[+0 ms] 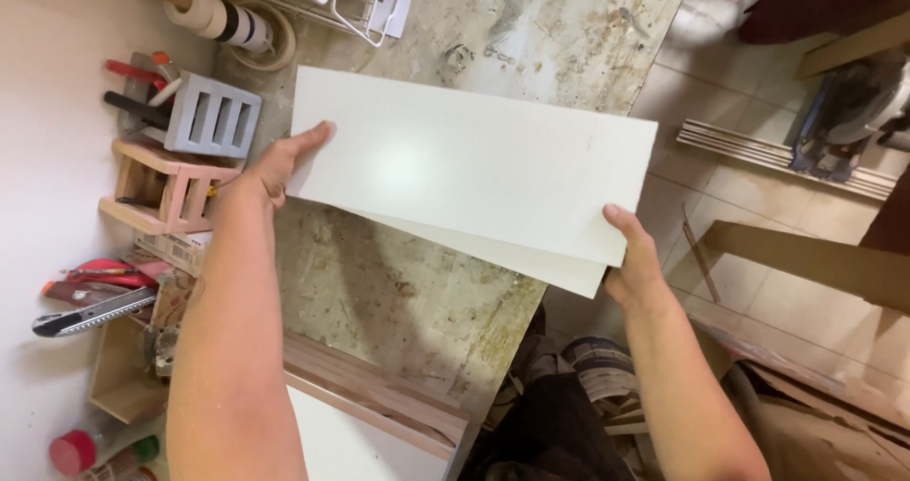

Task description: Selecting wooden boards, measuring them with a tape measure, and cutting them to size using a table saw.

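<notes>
Two white rectangular boards (474, 163) are stacked, the lower one (559, 271) peeking out beneath, and held flat above a stained workbench (398, 301). My left hand (284, 163) grips their left short edge, thumb on top. My right hand (633, 258) grips the right lower corner, thumb on the top board. Both boards are slightly fanned apart at the near right corner.
A wooden rack with a grey tool holder (213, 116) and a utility knife (90, 315) sit at the left. Tape rolls (227, 21) and a white wire rack (351, 2) lie at the back. A wood-edged board (370, 400) lies near me. Tiled floor with planks (806, 258) is at right.
</notes>
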